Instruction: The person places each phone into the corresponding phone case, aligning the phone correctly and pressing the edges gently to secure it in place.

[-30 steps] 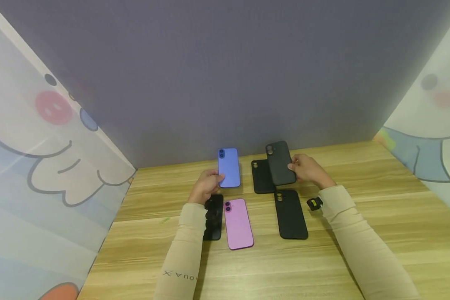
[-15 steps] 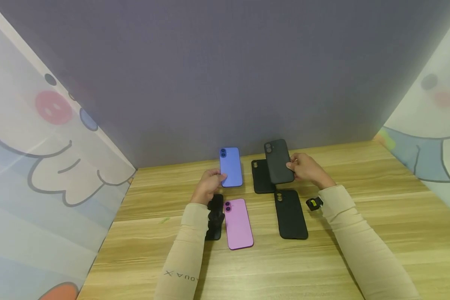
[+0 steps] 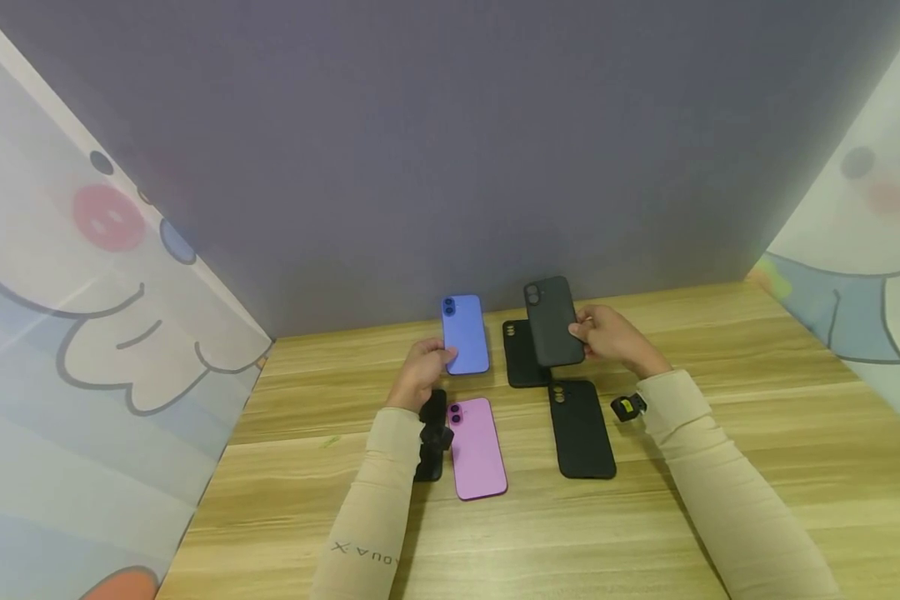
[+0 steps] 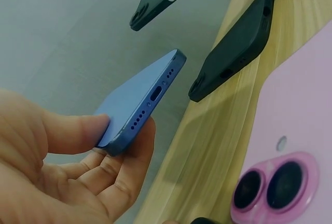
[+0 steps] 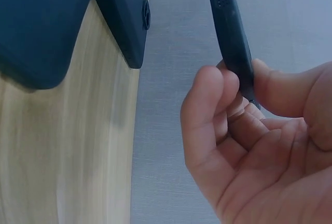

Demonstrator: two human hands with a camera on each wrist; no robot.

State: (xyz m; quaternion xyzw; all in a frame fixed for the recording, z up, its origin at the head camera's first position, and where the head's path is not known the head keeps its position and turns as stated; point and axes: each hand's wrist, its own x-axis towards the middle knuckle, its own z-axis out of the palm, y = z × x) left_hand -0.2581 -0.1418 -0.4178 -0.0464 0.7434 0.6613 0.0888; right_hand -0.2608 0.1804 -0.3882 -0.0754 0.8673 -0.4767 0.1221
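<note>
My left hand [image 3: 422,368] pinches the lower left corner of a blue phone [image 3: 465,333], thumb on its back and fingers beneath. The left wrist view shows that blue phone [image 4: 140,102] raised above the table, its charging port edge facing the camera. My right hand [image 3: 611,337] grips a black phone case [image 3: 553,321] by its right edge, also lifted. In the right wrist view, thumb and fingers pinch the case [image 5: 231,32] seen edge-on. Below it a second black case [image 3: 523,354] lies on the table, partly covered in the head view. Blue phone and held case are apart.
A pink phone [image 3: 478,450] lies camera side up near the middle. Left of it is a black phone-shaped item [image 3: 430,475], partly hidden by the left wrist. Another black case [image 3: 583,429] lies at right. A grey panel [image 3: 450,167] stands behind the wooden table [image 3: 285,483].
The blue phone and my left hand have shifted slightly right. My right hand has brought the held case a little to the left and up, narrowing the gap between them.
</note>
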